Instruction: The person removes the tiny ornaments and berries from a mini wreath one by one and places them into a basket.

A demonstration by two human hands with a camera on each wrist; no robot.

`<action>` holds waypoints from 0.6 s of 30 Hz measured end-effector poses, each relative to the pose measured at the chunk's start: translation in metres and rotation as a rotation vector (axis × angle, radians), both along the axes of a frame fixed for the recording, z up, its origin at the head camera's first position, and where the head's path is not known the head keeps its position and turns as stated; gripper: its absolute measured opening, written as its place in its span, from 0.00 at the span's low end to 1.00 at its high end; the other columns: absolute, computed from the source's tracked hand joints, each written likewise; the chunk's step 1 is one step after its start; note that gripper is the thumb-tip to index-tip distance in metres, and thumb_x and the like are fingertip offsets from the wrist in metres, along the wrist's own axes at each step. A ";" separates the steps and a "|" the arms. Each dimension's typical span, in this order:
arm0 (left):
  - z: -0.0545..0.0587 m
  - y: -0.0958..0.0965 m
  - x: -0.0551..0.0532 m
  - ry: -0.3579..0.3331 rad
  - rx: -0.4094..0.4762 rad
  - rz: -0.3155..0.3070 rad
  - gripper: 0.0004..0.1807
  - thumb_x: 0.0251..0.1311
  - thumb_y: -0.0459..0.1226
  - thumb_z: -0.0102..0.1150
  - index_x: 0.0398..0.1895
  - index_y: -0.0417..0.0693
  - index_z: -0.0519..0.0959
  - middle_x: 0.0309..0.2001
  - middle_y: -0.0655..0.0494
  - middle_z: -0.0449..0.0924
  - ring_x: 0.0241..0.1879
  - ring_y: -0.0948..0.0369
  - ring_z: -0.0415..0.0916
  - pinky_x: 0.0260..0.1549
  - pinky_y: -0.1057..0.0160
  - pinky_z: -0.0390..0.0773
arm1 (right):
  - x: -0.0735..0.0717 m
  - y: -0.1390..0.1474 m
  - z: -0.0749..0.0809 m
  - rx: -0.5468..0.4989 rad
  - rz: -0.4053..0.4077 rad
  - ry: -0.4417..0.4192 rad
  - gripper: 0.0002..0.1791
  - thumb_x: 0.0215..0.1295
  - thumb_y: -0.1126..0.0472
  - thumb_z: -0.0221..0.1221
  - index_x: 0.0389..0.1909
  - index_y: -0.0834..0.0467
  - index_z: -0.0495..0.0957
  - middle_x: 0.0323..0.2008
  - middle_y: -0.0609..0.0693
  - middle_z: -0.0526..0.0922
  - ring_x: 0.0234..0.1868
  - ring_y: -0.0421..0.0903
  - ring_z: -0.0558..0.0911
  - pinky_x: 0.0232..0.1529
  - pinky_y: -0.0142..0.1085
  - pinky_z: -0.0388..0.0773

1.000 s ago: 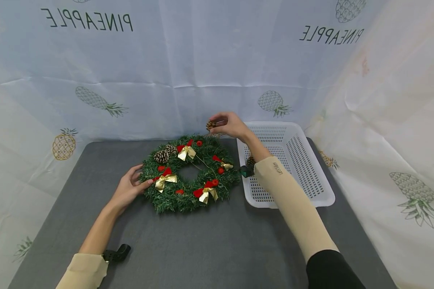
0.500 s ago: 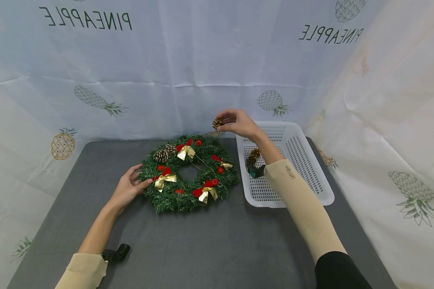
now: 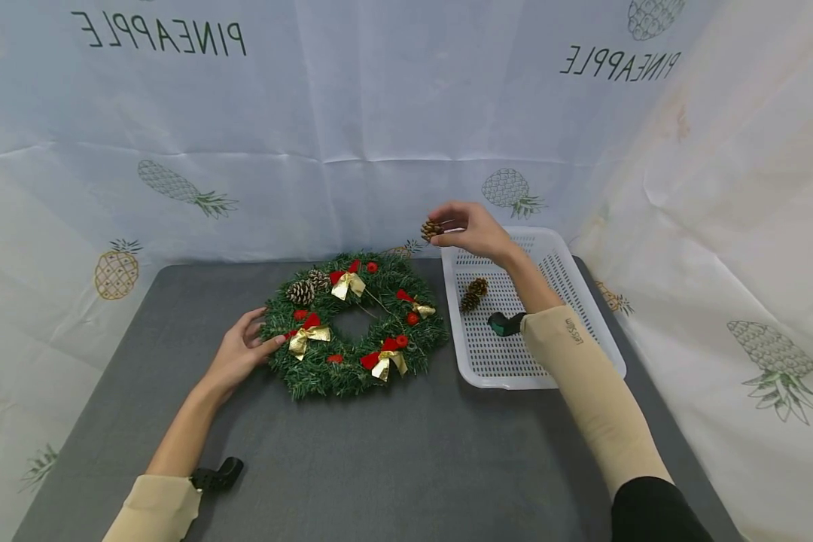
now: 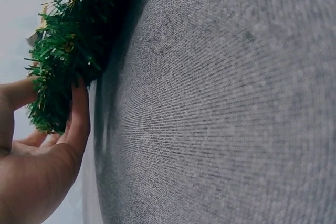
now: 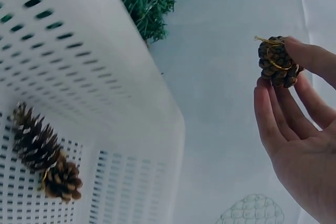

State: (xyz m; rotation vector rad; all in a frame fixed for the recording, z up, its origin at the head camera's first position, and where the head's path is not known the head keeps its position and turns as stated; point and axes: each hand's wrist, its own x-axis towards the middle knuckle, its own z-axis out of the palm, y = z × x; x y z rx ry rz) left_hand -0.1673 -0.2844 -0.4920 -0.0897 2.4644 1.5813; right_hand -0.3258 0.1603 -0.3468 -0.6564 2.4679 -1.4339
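A green wreath [image 3: 355, 376] with red and gold bows, red berries and two pinecones lies on the grey table. My left hand [image 3: 237, 354] grips its left edge, thumb on top and fingers around the outer side; the left wrist view shows that hand [image 4: 47, 166] pinching the greenery [image 4: 63, 51]. A small brown pinecone [image 3: 431, 230] with a gold cord is pinched between the thumb and fingers of my right hand [image 3: 477, 229], above the back left corner of the white basket [image 3: 470, 376]. In the right wrist view this pinecone [image 5: 278, 62] appears apart from wreath and basket.
Two more pinecones [image 3: 474, 294] lie in the basket, near its left wall. Behind the table [image 3: 379, 467] hangs a white curtain [image 3: 393, 90] printed with pineapples, and it continues along both sides. Black cameras are strapped to both wrists.
My right hand has moved to the right with the pinecone, away from the wreath and over the basket's back edge. The pinecones in the basket have come into view. My left hand stays put.
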 end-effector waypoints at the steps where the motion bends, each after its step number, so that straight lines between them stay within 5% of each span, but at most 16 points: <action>1: 0.000 0.000 0.000 -0.002 -0.002 -0.001 0.53 0.78 0.48 0.65 0.91 0.46 0.40 0.87 0.26 0.43 0.82 0.26 0.56 0.52 0.60 0.85 | 0.001 0.002 0.000 0.007 0.002 0.003 0.28 0.72 0.65 0.70 0.71 0.65 0.77 0.68 0.65 0.81 0.71 0.61 0.80 0.74 0.54 0.77; 11: 0.002 0.000 0.001 0.007 -0.008 -0.005 0.53 0.78 0.48 0.64 0.91 0.45 0.41 0.86 0.25 0.44 0.81 0.25 0.56 0.52 0.60 0.86 | 0.012 0.023 0.001 0.069 0.026 0.010 0.27 0.73 0.67 0.69 0.70 0.65 0.77 0.69 0.64 0.80 0.71 0.61 0.81 0.70 0.52 0.81; 18: 0.002 0.000 0.001 0.007 -0.004 -0.002 0.53 0.78 0.49 0.65 0.91 0.46 0.41 0.86 0.25 0.45 0.81 0.25 0.56 0.49 0.65 0.84 | 0.018 0.037 -0.002 0.086 0.074 0.027 0.27 0.72 0.71 0.67 0.70 0.70 0.75 0.66 0.69 0.82 0.68 0.65 0.83 0.61 0.36 0.85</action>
